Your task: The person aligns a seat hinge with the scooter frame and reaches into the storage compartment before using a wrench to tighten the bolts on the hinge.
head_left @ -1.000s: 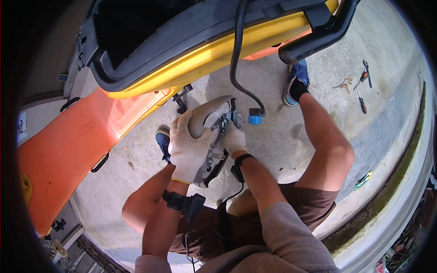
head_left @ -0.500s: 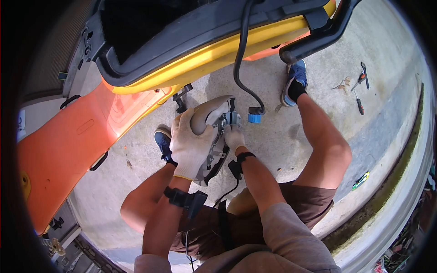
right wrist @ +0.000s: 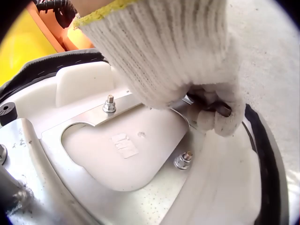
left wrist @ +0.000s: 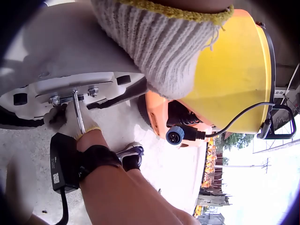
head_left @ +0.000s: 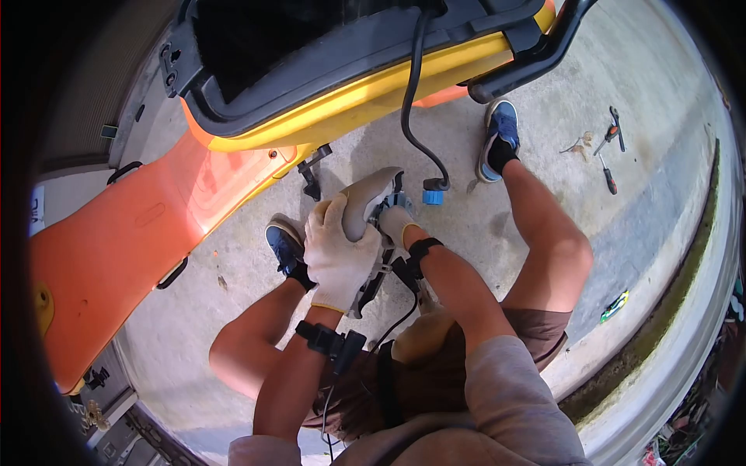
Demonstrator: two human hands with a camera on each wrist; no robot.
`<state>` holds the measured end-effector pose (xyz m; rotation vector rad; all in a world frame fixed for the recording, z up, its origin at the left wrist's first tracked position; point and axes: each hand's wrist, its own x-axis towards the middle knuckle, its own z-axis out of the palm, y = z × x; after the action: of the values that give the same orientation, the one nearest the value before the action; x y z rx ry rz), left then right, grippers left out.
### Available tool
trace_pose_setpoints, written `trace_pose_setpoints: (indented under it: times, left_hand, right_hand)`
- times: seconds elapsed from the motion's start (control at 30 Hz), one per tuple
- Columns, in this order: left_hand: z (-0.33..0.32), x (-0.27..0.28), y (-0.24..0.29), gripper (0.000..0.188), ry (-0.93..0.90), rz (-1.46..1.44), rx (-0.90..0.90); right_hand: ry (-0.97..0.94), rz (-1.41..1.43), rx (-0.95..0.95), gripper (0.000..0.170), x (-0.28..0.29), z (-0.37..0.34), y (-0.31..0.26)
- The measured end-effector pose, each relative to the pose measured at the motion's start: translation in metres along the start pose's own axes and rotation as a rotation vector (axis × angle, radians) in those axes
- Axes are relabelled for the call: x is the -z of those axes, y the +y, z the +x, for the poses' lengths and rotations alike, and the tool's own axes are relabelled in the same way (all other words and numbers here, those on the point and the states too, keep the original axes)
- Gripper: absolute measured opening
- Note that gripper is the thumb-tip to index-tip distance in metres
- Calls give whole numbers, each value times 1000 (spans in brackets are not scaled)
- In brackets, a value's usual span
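A grey seat point(head_left: 367, 203) stands tilted between the person's legs, its white underside and metal bracket point(right wrist: 126, 201) facing right. The gloved left hand point(head_left: 338, 252) grips the seat from the left, thumb and fingers spread over its edge. At the bracket, the gloved right hand point(head_left: 395, 224) has curled fingers around a small dark object point(right wrist: 220, 108), partly hidden by the glove. Bolts with nuts point(right wrist: 109, 105) stick up from the bracket beside that hand. A narrow silver metal piece point(left wrist: 78, 112) crosses in front of the right hand in the left wrist view.
Above the seat is a yellow and black machine body point(head_left: 365, 89), with an orange panel point(head_left: 116, 248) at left. A black cable with a blue connector point(head_left: 433, 197) hangs beside the hands. Tools with red-and-black handles point(head_left: 611, 182) lie on the concrete at right.
The seat and both hands have shifted slightly right, and the seat appears narrower, turned more edge-on. Both hands stay on it. The machine body sits a little differently in the head view.
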<state>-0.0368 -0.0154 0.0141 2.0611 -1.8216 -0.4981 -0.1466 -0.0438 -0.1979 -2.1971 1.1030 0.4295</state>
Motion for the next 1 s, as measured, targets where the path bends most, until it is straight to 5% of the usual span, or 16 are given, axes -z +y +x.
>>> trace_pose_setpoints:
  times: [0.17,0.23,0.27,0.33,0.47,0.53,0.57,0.63,0.67,0.77,1.0]
  left_hand:
    - [3,6,-5,53,-22,-9,28]
    - [4,10,-11,53,-46,-14,27]
    - [5,11,-12,53,-35,-16,21]
    - [3,15,-16,52,-32,-64,5]
    - [3,12,-34,53,-10,-74,-11]
    - [5,10,-39,56,-13,-87,-4]
    - [4,9,-38,56,-17,-90,-3]
    - [5,9,-33,55,-7,-45,2]
    - [6,10,-31,55,-10,-45,1]
    - [12,11,-19,54,-30,-65,16]
    - [13,13,-4,54,-60,-42,59]
  right_hand:
    - [205,66,19,3,-54,24,4]
    - [211,1169,-141,14,-128,72,23]
    - [220,1163,-134,14,-101,57,18]
    - [107,1868,-611,28,-20,0,-6]
    - [88,1848,-556,33,-30,-11,1]
    - [494,1469,-623,37,-56,-9,0]
    - [494,1468,-627,37,-65,-16,1]
    - [610,697,-469,39,-67,-36,-1]
    - [549,832,-625,38,-64,-35,-3]
    - [443,812,-687,39,-45,-44,-11]
    - [408,779,-671,40,-34,-23,-17]
